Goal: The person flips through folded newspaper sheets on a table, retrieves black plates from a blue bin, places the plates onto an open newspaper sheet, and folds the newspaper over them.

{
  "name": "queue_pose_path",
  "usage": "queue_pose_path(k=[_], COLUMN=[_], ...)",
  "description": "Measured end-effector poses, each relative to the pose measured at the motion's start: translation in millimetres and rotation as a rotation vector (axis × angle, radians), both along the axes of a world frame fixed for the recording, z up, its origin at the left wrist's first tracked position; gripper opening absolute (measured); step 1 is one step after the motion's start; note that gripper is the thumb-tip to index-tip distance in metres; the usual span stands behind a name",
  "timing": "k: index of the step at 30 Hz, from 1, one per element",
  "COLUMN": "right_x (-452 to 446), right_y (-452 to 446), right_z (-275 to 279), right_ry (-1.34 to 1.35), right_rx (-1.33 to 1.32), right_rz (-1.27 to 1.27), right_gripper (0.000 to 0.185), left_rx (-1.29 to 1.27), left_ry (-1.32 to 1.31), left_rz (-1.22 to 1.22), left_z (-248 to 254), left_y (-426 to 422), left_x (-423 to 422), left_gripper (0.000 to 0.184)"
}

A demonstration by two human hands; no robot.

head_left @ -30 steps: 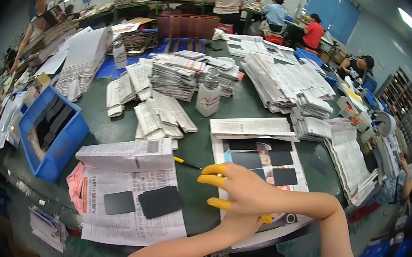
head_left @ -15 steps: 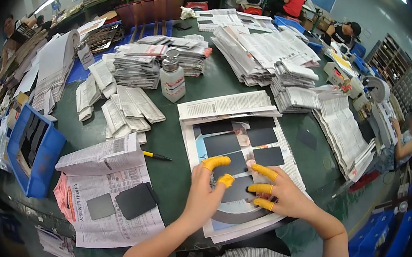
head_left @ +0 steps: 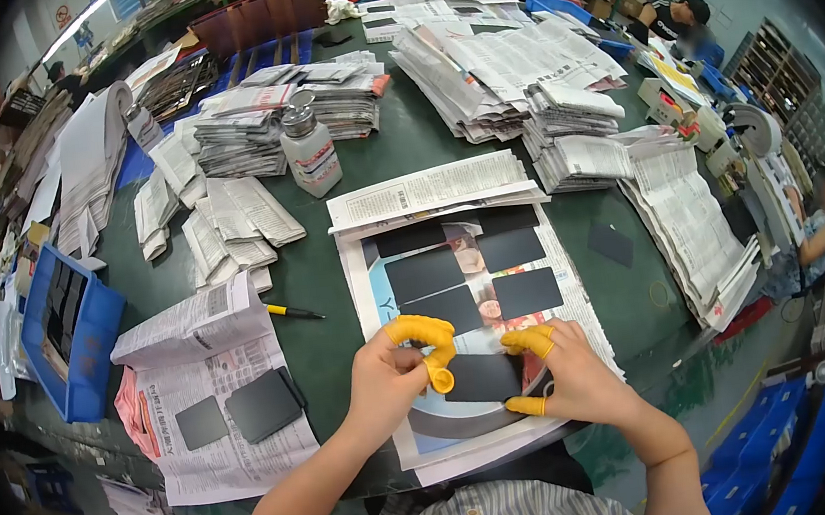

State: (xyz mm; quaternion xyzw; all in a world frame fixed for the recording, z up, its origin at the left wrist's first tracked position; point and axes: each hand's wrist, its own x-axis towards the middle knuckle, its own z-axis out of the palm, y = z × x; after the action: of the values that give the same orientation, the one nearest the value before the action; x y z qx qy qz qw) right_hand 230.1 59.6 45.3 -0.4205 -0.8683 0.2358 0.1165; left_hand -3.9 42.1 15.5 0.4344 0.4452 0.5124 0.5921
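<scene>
Dark plate between left hand and right hand

Its long axis runs left-right, near on the newspaper. The left hand curls beside its left end, hold unclear; the right hand spreads thumb and forefinger at its right end, contact unclear.

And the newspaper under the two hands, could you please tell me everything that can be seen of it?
The newspaper looks like thin paper, seemingly layered, with uneven near edges. It lies roughly flat on the green table, and a strip of text along its far side seems folded over. Dark rectangular plates rest on it in two columns, with coloured print between them. The left hand and right hand are over its near part; whether they touch it is unclear.
</scene>
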Motion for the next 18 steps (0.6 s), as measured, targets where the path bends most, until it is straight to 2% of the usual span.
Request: queue_pose_path(k=[1,2,3,4,5,7,8,11,13,18], right_x=[0.5,1.1,2.5,4.8,6.9,10.9,12.3,12.8,12.4,8.2], right_y=[-0.5,-0.9,-2.4,-4.5,-5.4,-8.0,-9.4,-11.3,-12.9,-15.5], right_z=[0.2,-0.2,-1.3,-2.7,-3.2,4.2,8.4,14.3,14.4,12.2], right_ry=[0.015,0.031,0.034,0.169,0.304,0.351,0.394,0.397,0.413,0.465], right_rx=[-0.024,-0.048,-0.049,-0.088,-0.123,-0.091,-0.064,0.03,0.024,-0.004], right_rz=[-0.008,-0.015,-0.022,-0.07,-0.117,-0.137,-0.153,-0.153,-0.151,-0.129], right_gripper=[0.063,0.066,0.066,0.071,0.075,0.078,0.081,0.084,0.084,0.085], left_rx=[-0.161,-0.161,-0.159,-0.155,-0.152,0.084,0.029,0.136,0.123,0.028], left_ry=[0.074,0.078,0.036,-0.007,-0.003,0.017,-0.035,-0.035,0.02,0.033], left_rz=[0.037,0.029,-0.005,-0.037,-0.041,-0.154,-0.26,-0.345,-0.421,-0.399], left_z=[5.3,4.5,3.2,1.9,-3.9,-17.5,-16.0,-9.3,-8.5,-6.2], left_y=[0.2,1.1,0.8,0.4,1.0,3.6,4.6,1.1,-0.9,-4.2], left_x=[1.0,0.4,-1.7,-3.6,-4.6,-6.2,-7.2,5.8,6.4,6.2], left_gripper=[0.028,0.028,0.041,0.055,0.055,0.08,0.094,0.092,0.096,0.083])
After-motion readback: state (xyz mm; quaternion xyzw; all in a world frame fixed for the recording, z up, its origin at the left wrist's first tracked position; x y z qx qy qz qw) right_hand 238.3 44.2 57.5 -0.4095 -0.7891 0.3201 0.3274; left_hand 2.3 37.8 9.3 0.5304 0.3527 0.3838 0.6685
